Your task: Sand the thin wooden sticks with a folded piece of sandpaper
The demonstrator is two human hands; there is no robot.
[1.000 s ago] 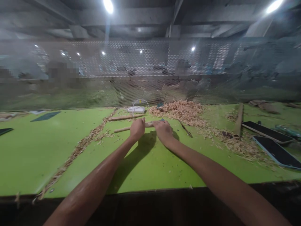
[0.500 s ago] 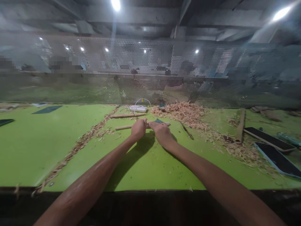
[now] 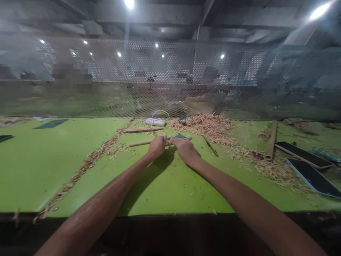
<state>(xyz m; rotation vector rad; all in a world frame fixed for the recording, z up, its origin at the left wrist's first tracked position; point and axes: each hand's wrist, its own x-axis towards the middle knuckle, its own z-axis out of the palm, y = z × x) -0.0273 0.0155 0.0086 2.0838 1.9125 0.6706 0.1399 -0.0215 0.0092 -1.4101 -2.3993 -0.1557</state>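
Observation:
A thin pale wooden stick [image 3: 140,143] lies nearly level across the green table, its left end poking out past my left hand [image 3: 157,146]. The fingers of that hand are wrapped round the stick. Just to its right, my right hand [image 3: 184,147] presses with closed fingers over the stick and a dark green sheet [image 3: 180,136]. The sheet's edge shows beyond the knuckles. Both hands are close together, and the fingertips are partly hidden.
Wood shavings [image 3: 210,124] are heaped behind the hands. A white power strip [image 3: 155,122] with a cable and a wooden strip [image 3: 141,130] lie behind. A thin tool [image 3: 210,146], a bamboo piece [image 3: 271,140] and two phones [image 3: 314,177] lie to the right.
The view has shifted slightly. Both hands keep their hold, and the stick sits almost where it was, with only a small shift against the fingers.

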